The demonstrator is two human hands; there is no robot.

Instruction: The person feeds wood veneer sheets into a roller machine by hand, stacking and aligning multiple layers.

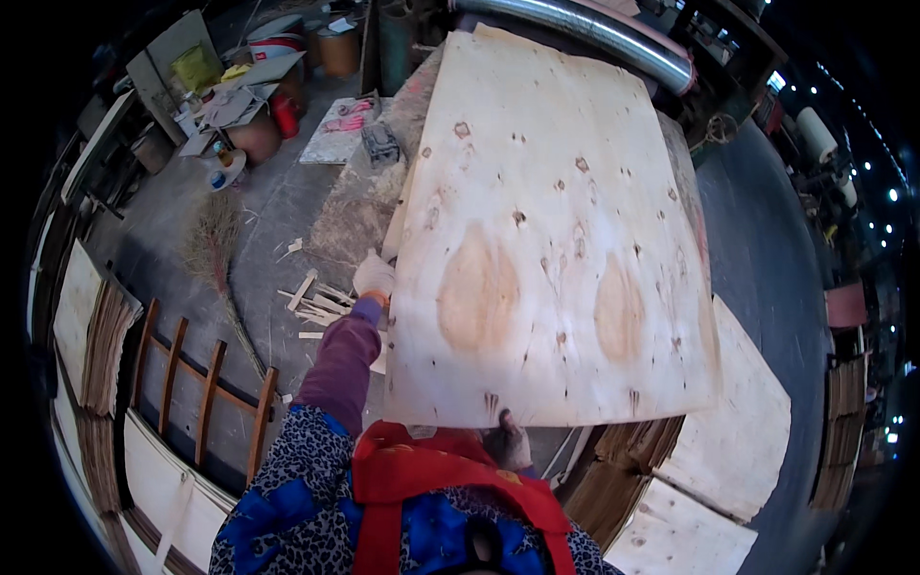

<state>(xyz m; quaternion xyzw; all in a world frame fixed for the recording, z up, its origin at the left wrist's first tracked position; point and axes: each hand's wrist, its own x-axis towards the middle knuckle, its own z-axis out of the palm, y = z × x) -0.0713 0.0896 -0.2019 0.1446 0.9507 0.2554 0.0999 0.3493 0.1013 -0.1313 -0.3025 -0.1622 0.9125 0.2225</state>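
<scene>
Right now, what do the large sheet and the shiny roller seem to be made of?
Large sheet: probably wood veneer, pale, matte, seemingly unpainted; knots and grain show. Shiny roller: likely metal, smooth and polished, judging by its bright silvery reflections.

Leopard-print sleeves (pixel 273 455) with blue patches (pixel 289 506); purple cuff (pixel 340 359); red apron (pixel 417 471); orange-edged glove (pixel 372 276), seemingly.

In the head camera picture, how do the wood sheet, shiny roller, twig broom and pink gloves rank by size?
Largest to smallest:
1. Wood sheet
2. Shiny roller and twig broom: unsure, as both look long and thin and the roller is partly hidden
3. Pink gloves
</scene>
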